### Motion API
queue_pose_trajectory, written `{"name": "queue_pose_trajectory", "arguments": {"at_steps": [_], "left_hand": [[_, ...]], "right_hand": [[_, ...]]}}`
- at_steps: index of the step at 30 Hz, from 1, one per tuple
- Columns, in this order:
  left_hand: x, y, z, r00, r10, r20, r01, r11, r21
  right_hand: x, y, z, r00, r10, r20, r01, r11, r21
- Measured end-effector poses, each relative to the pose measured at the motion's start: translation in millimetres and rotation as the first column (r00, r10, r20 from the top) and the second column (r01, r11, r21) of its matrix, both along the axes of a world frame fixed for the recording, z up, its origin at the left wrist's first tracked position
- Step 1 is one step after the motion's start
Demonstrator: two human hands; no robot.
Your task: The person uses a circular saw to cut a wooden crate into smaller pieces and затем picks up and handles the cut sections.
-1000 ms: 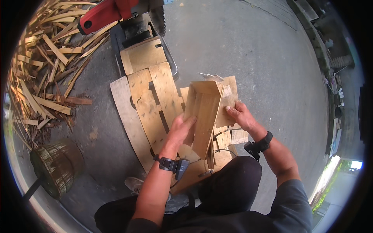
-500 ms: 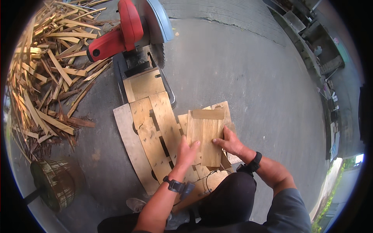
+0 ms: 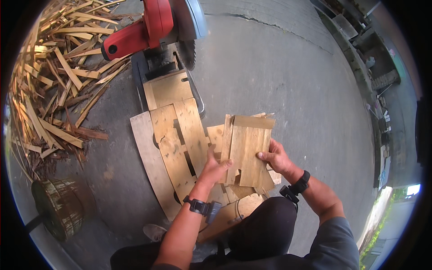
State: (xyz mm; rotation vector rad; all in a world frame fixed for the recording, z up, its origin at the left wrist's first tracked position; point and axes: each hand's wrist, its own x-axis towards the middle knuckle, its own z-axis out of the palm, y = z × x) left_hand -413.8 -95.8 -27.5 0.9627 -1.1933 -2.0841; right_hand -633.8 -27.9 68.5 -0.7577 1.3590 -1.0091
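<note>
Several short flat wooden boards [image 3: 252, 146] are gripped between my two hands, above other wood pieces in front of my knee. My left hand [image 3: 215, 168] closes on their left side, with the thumb on the face of a narrow strip. On the right edge, my right hand [image 3: 276, 156] has its thumb on the front and its fingers mostly hidden behind. Left of the held boards lies a slatted wooden panel [image 3: 193, 128] with dark slots. Beyond it stands a red cut-off saw [image 3: 157, 22] with a toothed blade [image 3: 187, 54] under a light guard.
A large heap of split wood strips [image 3: 67, 76] covers the ground at the far left. A round wooden block [image 3: 60, 209] with a dark bar stands at the lower left. Concrete ground [image 3: 288, 76] stretches to the right, toward a ledge with clutter [image 3: 364, 58].
The held boards have shifted slightly right and tilted, with the pieces fanned out a little. My right hand has moved a bit to the right with them.
</note>
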Motion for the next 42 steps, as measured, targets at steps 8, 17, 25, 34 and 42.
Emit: {"name": "queue_pose_trajectory", "arguments": {"at_steps": [8, 17, 25, 34, 42], "left_hand": [[-0.2, 4.4, 28.2, 0.955, 0.222, -0.197, -0.199, 0.972, 0.126], [-1.4, 17.0, -18.6, 0.997, 0.030, 0.076, -0.020, 0.990, -0.137], [67.2, -29.3, -3.3, 0.886, 0.386, 0.257, -0.365, 0.922, -0.128], [221.8, -48.1, -72.2, 0.408, 0.692, 0.596, -0.648, 0.679, -0.345], [224.4, -7.5, -68.8, 0.731, 0.505, 0.459, -0.597, 0.799, 0.071]], "right_hand": [[16.6, 3.9, -3.6, 0.941, -0.102, 0.323, 0.074, 0.992, 0.099], [-4.7, 21.0, -13.3, 0.968, -0.143, 0.208, 0.100, 0.974, 0.202], [-127.6, -71.8, 51.3, 0.834, -0.533, 0.143, 0.552, 0.805, -0.219], [-125.4, 17.0, -72.4, 0.820, -0.330, -0.467, 0.475, 0.849, 0.234], [-79.2, 79.8, -136.0, 0.910, -0.168, -0.378, 0.330, 0.847, 0.418]]}}
